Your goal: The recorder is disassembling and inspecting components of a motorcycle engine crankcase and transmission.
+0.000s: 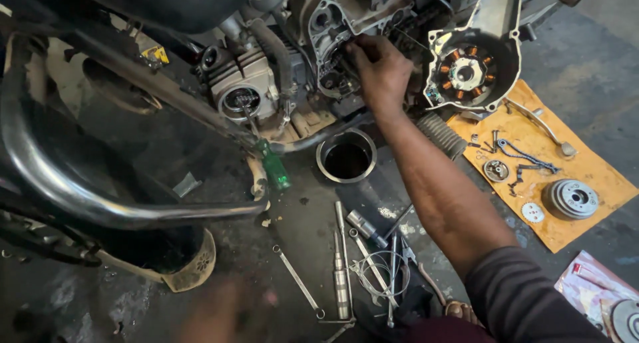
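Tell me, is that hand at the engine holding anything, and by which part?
It cannot be told. The right hand reaches into the open engine case, and its fingertips are hidden inside. The left hand is a blur at the bottom edge.

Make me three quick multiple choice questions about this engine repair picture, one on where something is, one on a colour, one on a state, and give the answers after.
1. Where does the metal cup stand?
A. On the orange sheet
B. On the floor below the engine
C. On the exhaust pipe

2. What colour is the screwdriver handle by the engine?
A. Green
B. Red
C. Yellow

3. What is the right hand doing?
A. Resting on the floor
B. Lifting a wrench
C. Reaching into the open engine

Answers:
1. B, the cup sits on dark floor just under the engine, left of the orange sheet.
2. A, the handle is clear green.
3. C, the fingers are at the opened side of the engine. The left hand is only a blur at the bottom edge.
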